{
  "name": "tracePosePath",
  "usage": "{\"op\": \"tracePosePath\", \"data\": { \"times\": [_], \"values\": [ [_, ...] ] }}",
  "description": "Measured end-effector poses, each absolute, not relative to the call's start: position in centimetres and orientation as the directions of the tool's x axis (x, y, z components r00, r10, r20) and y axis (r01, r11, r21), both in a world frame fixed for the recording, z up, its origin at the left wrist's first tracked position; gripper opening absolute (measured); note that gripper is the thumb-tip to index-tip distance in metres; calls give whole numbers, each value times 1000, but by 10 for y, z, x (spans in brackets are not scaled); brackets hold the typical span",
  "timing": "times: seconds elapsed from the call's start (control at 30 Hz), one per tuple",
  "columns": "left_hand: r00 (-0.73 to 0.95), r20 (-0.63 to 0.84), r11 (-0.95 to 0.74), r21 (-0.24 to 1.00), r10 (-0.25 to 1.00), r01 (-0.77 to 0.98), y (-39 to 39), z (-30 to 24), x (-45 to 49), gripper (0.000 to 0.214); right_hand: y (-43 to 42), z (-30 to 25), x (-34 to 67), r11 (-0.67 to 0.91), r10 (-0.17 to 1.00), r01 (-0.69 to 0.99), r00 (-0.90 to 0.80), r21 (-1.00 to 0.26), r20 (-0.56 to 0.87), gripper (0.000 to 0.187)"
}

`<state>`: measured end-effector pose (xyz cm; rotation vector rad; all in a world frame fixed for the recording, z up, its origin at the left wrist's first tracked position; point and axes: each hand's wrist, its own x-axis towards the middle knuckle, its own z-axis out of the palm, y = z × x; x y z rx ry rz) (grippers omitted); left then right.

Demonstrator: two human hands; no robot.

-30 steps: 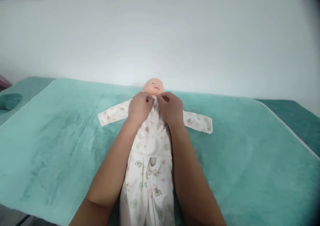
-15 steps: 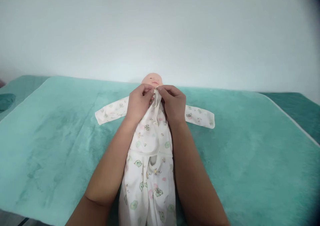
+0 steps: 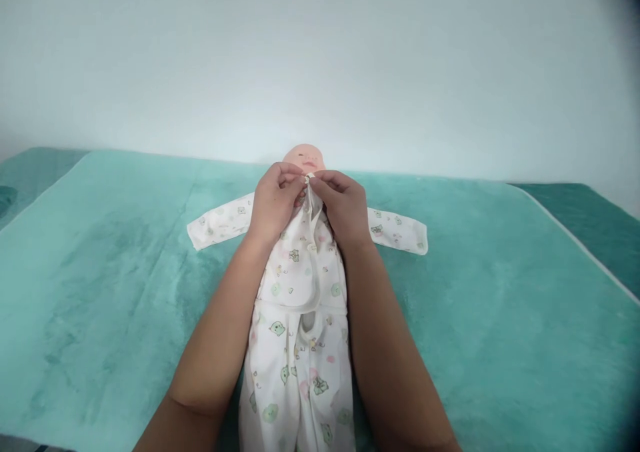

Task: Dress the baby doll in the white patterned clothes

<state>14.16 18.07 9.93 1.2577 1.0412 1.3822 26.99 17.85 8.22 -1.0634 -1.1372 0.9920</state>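
A baby doll (image 3: 306, 155) lies on its back, dressed in a white printed baby jacket (image 3: 295, 265) and matching pants (image 3: 280, 385). At the jacket's neckline, my left hand (image 3: 276, 202) pinches the collar edge between thumb and fingers. Opposite it, my right hand (image 3: 343, 205) pinches the other side of the collar, the fingertips of both nearly touching below the doll's chin. The front flap overlaps down the chest, and a fastener shows partway down. Both sleeves spread out sideways. My fingers hide the doll's neck and the exact closure at the collar.
A teal plush blanket (image 3: 475, 319) lies under the doll, with a pale edging on the right. Darker teal cloth (image 3: 575, 215) shows beyond it at the right. A plain pale wall (image 3: 320, 59) rises behind.
Both hands stay at the collar. The fingertips have shifted slightly, and the collar edges now sit raised between them. The view has moved a little.
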Motion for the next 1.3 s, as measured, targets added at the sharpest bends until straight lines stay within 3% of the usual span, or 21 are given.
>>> {"op": "tracePosePath", "data": {
  "times": [0.43, 0.57, 0.77, 1.07, 1.3],
  "values": [
    [32, 167, -167, 986, 985, 6, 178, 97, 141, 21, 175, 91, 270, 267, 960, 260, 9, -928, 279, 18],
    [17, 163, -163, 986, 986, -33, 180, 96, 141, 23, 175, 90, 272, 295, 955, 206, -40, -933, 293, 25],
    [-32, 156, -158, 985, 987, -76, 183, 96, 142, 20, 174, 89, 274, 264, 960, -10, -94, -965, 263, 34],
    [-147, 306, -285, 947, 941, 148, 186, 93, 144, 24, 182, 81, 269, 244, 958, -70, 172, -967, 229, 11],
    [-140, 314, -282, 936, 939, 208, 186, 93, 143, 28, 180, 86, 264, 224, 944, 54, 235, -973, 230, 14]
  ]
}}
